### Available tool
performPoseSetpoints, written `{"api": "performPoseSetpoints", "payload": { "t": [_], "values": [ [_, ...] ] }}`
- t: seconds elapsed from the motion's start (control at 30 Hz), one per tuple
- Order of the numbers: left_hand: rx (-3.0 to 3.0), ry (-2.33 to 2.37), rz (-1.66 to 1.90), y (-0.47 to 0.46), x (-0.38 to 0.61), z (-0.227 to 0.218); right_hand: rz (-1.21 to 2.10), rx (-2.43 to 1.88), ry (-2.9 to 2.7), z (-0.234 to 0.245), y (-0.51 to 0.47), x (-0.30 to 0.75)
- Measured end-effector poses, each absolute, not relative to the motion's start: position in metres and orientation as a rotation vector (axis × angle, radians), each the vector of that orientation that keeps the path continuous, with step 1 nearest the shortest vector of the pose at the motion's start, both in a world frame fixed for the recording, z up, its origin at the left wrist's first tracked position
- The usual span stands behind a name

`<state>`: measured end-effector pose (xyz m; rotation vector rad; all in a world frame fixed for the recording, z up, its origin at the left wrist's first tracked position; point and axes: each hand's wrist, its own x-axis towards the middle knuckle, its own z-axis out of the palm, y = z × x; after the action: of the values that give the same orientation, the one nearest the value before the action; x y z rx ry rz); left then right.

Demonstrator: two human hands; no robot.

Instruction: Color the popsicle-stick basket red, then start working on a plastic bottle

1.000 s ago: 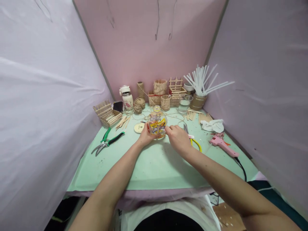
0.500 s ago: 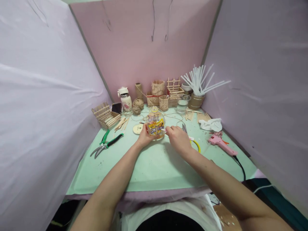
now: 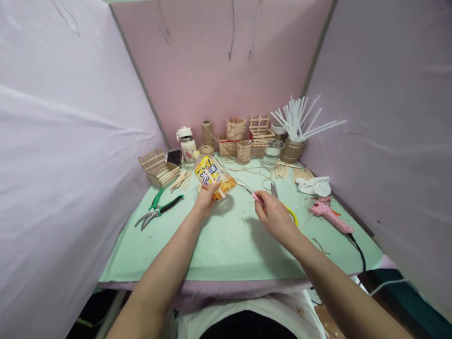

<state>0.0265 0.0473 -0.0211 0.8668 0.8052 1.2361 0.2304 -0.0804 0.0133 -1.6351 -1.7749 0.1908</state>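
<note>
My left hand [image 3: 205, 197] is closed around a clear plastic bottle [image 3: 212, 175] with a yellow and blue label. The bottle is tilted, its neck toward the upper left and its base toward the lower right. A pale flat strip [image 3: 221, 193] shows by my left thumb; I cannot tell if it is loose or part of the bottle. In my right hand [image 3: 273, 211] is a slim pink-handled craft knife [image 3: 257, 197], its thin metal tip pointing left toward the bottle and apart from it. Beyond that hand lie yellow-handled scissors [image 3: 291, 214], partly hidden by it.
Green-handled pruning shears [image 3: 155, 212] lie at the left, a pink glue gun [image 3: 332, 215] at the right. Along the back stand a wooden stick tray [image 3: 160, 172], a thermos [image 3: 186, 143], woven baskets [image 3: 236, 129], a cup of water [image 3: 271, 154] and glue sticks [image 3: 294, 117]. Twine crosses the table.
The bottle has gone from upright to tilted, its neck swung left. My right hand has drawn the craft knife away from the label, to the right. The view has shifted slightly.
</note>
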Motion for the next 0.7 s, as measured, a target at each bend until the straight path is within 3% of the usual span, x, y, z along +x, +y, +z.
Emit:
{"api": "performPoseSetpoints", "payload": {
  "t": [0.7],
  "values": [
    [0.821,0.819,1.153,0.025,0.027,-0.002,-0.265,-1.524,-2.071,-0.003,-0.082,0.207]
  ]
}}
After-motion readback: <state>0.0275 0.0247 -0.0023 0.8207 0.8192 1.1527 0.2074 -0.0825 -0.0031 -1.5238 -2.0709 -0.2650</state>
